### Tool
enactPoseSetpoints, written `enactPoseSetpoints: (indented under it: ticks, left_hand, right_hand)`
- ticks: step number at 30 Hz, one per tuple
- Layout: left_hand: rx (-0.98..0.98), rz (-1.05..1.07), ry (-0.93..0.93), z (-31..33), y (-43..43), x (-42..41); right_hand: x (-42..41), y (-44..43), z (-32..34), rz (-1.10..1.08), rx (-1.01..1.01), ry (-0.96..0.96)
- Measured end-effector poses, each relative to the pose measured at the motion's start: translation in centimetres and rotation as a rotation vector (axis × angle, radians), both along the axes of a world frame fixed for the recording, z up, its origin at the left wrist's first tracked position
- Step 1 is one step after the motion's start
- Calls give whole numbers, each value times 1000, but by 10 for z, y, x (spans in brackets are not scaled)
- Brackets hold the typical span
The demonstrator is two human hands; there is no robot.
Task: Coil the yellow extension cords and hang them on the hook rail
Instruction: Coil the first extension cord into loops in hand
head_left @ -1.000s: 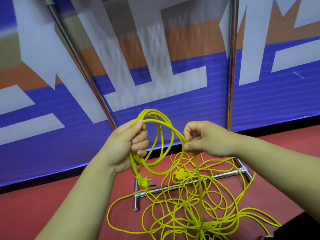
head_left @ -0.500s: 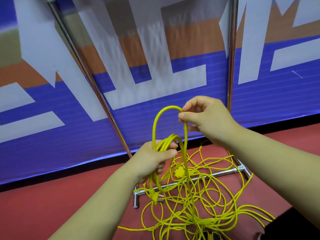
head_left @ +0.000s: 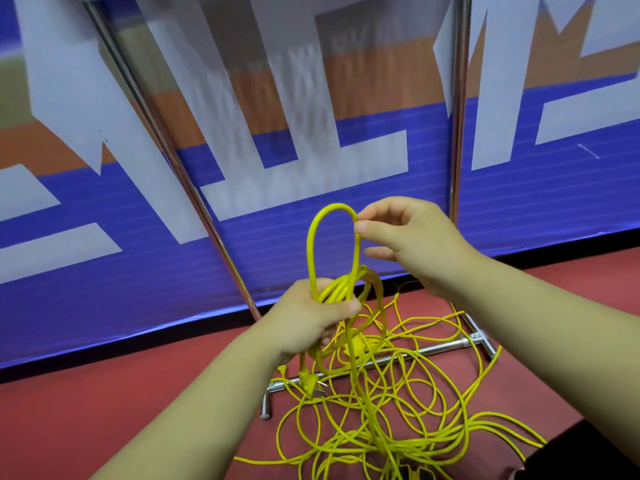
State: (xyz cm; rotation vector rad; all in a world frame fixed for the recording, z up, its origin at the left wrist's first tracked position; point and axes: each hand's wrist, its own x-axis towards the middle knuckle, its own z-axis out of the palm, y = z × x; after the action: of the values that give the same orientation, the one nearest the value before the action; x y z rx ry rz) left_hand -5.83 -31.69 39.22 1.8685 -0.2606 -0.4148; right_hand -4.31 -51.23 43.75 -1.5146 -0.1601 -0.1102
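Below, yellow cord [head_left: 375, 434] is strewn over red floor [head_left: 104, 403]; coils [head_left: 337, 291] are clutched by left hand [head_left: 304, 323], loop [head_left: 337, 206] pinched by right hand [head_left: 415, 237].

Red floor [head_left: 104, 410] meets blue banner wall [head_left: 104, 289] (white lettering, orange band).

Yellow cord [head_left: 336, 289] jacket: smooth plastic or rubber by look, slight sheen, no texture I can pick out. Plug [head_left: 313, 388]: same yellow moulding, bare metal pins. Rack tubes [head_left: 458, 133]: chromed metal, polished, mirror-glossy w/ reflections. Floor [head_left: 104, 393]: red, matt, even. Backing panel [head_left: 104, 271]: printed sheet, fine horiz. ribs, semi-gloss; material n/k from my feed.
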Motion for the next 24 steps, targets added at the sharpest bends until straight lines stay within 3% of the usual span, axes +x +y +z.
enactPoseSetpoints:
  ticks: [3,8,11,16,24]
  left_hand:
    - [-113,89,-51,16,11,3]
    - [-474,284,-63,51,28,4]
    - [-607,307,-93,66,37,3]
    - [-647,353,-98,68,44,-2]
    - [-717,400,-47,66,59,-2]
  right_hand:
    - [3,-7,-15,36,-132,-4]
    - [-1,2,-58,373,-494,35]
    - [-7,19,-73,489,-614,20]
    - [-13,43,-89,638,-466,106]
    - [-14,73,-103,613,-420,93]
